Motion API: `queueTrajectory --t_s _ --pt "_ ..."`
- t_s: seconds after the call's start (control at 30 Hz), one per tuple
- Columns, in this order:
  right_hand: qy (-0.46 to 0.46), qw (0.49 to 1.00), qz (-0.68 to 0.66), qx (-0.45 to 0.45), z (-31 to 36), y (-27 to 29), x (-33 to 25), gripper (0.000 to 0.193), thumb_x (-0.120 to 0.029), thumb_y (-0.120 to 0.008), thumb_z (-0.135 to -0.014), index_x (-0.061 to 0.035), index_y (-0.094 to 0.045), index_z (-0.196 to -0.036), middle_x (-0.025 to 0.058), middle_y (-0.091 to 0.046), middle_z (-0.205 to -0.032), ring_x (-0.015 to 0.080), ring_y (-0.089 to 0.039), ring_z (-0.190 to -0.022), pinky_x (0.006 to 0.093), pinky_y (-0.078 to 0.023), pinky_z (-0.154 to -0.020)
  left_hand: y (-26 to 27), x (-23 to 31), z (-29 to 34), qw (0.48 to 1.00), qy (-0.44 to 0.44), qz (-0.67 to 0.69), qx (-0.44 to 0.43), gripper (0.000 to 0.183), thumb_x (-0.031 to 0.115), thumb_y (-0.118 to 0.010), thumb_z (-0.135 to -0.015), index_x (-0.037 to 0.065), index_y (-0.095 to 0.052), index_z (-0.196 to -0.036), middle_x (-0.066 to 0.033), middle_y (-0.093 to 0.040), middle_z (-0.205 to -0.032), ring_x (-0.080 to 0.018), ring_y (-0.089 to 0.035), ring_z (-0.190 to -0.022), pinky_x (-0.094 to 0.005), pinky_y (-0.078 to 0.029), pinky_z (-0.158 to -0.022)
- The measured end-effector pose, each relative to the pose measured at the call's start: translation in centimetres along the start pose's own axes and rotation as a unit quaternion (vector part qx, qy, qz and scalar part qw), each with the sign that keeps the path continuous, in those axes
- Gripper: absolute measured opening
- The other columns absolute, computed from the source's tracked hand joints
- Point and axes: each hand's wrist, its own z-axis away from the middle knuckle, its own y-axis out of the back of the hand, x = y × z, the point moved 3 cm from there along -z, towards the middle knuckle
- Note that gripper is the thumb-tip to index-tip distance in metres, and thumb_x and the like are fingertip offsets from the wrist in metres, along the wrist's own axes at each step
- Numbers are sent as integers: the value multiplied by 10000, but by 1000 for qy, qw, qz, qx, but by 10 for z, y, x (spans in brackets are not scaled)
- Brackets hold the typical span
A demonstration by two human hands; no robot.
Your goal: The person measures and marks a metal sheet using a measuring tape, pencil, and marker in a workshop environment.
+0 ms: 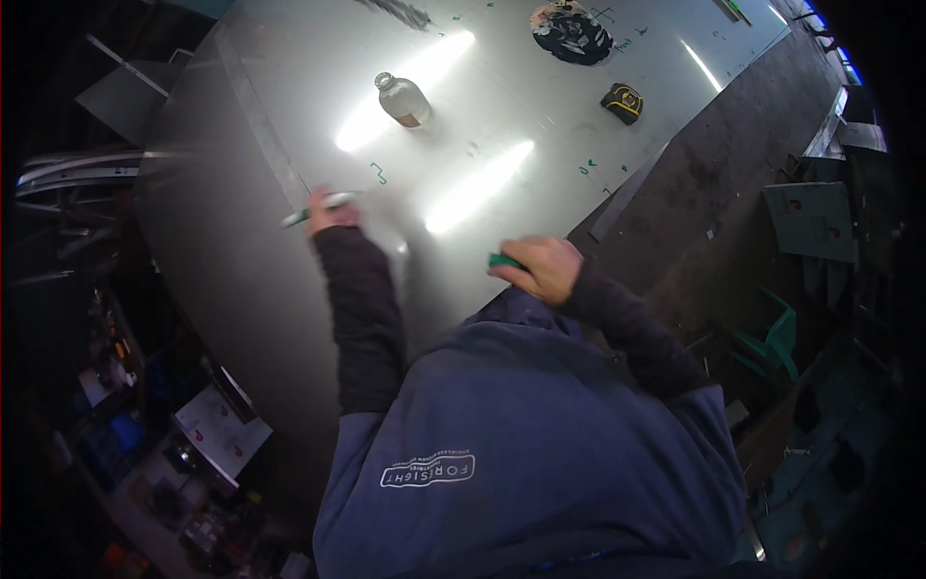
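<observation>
My left hand [333, 216], blurred by motion, grips a white marker [338, 200] with a green end, over the left part of the large grey metal tabletop [280, 261]. Close beside it lies the end of a long flat metal strip [258, 121]. My right hand [548, 269] is closed around a small green thing [500, 261] near the table's near edge; fingers hide most of it. Green marker strokes [378, 174] show on the metal between the left hand and a clear bottle [403, 100] with a label.
A black and yellow tape measure [623, 103] and a dark patterned cloth bundle [572, 35] lie farther off at the right. A green plastic chair [772, 340] stands on the floor to the right. Cluttered shelving [125, 434] is at lower left.
</observation>
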Motion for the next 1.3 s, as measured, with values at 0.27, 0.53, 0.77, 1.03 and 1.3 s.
queueTrajectory --t_s 0.27,0.53,0.77,1.03,1.3 --pt "-42 915 148 374 -45 56 185 216 -217 -601 -863 -14 -576 -933 167 -575 -1045 360 -545 -974 417 -447 -822 -58 -41 -6 878 -295 -298 -231 167 68 -714 -794 13 -593 -894 -61 -622 -724 -107 -600 -625 -242 -509 -582" --pt "-61 875 226 423 -65 43 246 232 -209 -586 -871 -25 -555 -1009 104 -504 -1294 310 -423 -1255 426 -371 -1002 -141 -117 -1 806 -292 -448 -256 247 219 -726 -774 18 -622 -872 -106 -673 -738 -146 -645 -664 -267 -511 -641" --pt "-82 882 227 404 -66 43 253 187 -208 -579 -873 -41 -534 -944 110 -490 -1321 309 -415 -1265 433 -347 -1022 -158 -135 -22 788 -296 -469 -269 255 213 -738 -740 13 -606 -829 -101 -648 -672 -149 -628 -602 -268 -500 -589" --pt "-87 888 218 395 -66 42 250 195 -212 -575 -877 -30 -544 -935 122 -492 -1317 317 -418 -1260 436 -335 -1031 -141 -137 -18 758 -327 -496 -271 211 175 -725 -732 22 -599 -807 -102 -646 -660 -151 -628 -581 -267 -498 -568" --pt "-84 885 230 396 -65 44 252 217 -216 -574 -878 -21 -551 -970 120 -503 -1305 316 -431 -1250 437 -353 -1019 -117 -137 8 752 -364 -464 -294 194 153 -732 -721 35 -595 -790 -90 -638 -640 -138 -619 -556 -261 -494 -559"
